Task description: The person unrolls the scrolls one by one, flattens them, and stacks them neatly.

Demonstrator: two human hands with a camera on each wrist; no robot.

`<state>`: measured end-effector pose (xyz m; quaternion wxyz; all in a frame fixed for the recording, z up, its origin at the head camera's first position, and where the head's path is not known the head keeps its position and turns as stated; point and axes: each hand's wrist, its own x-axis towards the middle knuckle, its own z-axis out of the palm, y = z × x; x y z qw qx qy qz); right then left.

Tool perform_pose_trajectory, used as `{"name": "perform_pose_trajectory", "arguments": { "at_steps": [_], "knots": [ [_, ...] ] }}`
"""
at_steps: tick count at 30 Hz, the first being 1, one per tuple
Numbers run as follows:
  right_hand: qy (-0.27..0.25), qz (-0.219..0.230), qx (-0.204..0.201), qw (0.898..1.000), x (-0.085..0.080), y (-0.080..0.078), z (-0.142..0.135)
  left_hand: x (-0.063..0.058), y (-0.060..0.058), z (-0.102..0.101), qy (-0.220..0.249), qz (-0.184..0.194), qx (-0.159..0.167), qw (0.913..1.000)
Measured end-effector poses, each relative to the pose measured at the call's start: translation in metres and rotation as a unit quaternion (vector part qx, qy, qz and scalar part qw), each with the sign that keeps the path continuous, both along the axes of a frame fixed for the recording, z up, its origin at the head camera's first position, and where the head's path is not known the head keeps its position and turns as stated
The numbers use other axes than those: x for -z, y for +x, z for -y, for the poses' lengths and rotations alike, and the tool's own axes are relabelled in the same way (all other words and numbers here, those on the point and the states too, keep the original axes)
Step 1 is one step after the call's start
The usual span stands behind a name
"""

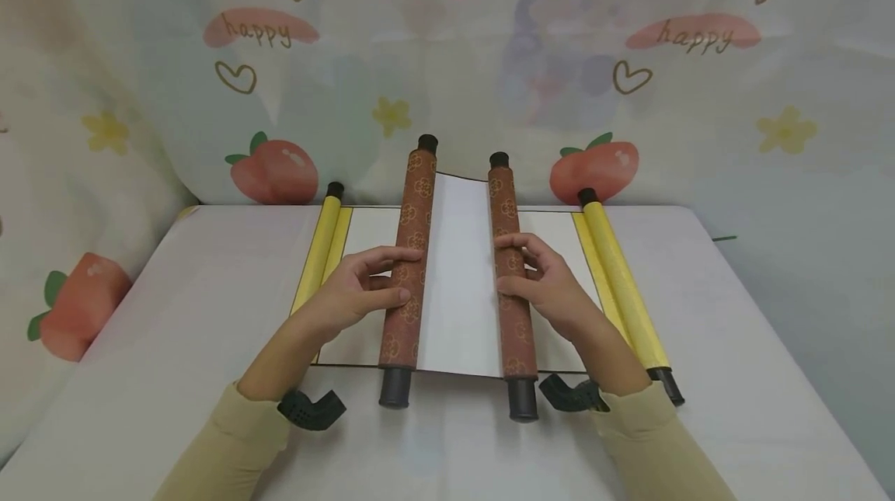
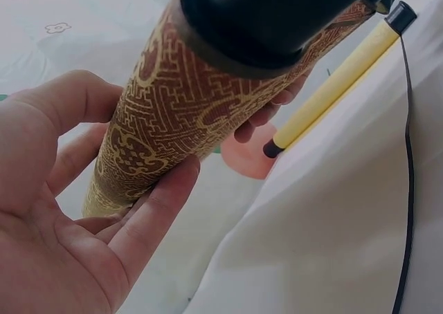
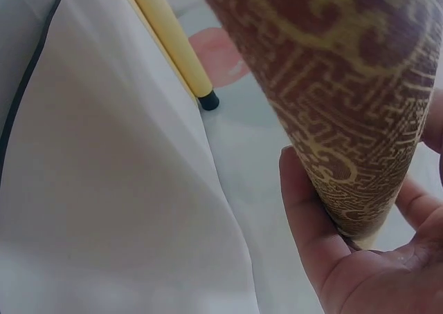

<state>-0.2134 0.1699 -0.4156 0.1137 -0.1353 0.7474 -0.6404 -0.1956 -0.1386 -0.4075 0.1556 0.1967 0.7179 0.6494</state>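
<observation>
Wears plain, pale-khaki sleeves with wide cuffs and, by each, a black, angular, bent bracket dotted with small holes.

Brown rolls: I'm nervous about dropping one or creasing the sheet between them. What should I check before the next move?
1. Left hand grips left brown roll: ok.
2. Right hand grips right brown roll: ok.
3. White sheet between them in plain view from the head camera: ok.
4. A hand free to smooth it: not ok; both are holding rolls.
5. Left forearm clear of left yellow roll: cannot tell; they overlap in the head view.
</observation>
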Motion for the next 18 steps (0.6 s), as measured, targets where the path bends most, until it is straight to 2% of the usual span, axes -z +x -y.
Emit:
{"name": "perform_pose_trajectory", "arguments": {
  "at_steps": [12, 18],
  "knots": [
    [-0.01, 0.017, -0.001, 1.0, -0.0008, 0.0032, 0.0007, 0.0007, 0.0013, 0.0033, 0.006, -0.008, 0.005, 0.9999],
    [0.004, -0.012, 0.0, 1.0, -0.0005, 0.0018, -0.0019, -0.0021, 0.0022, 0.0043, 0.002, -0.01, 0.003, 0.9999]
  ]
}}
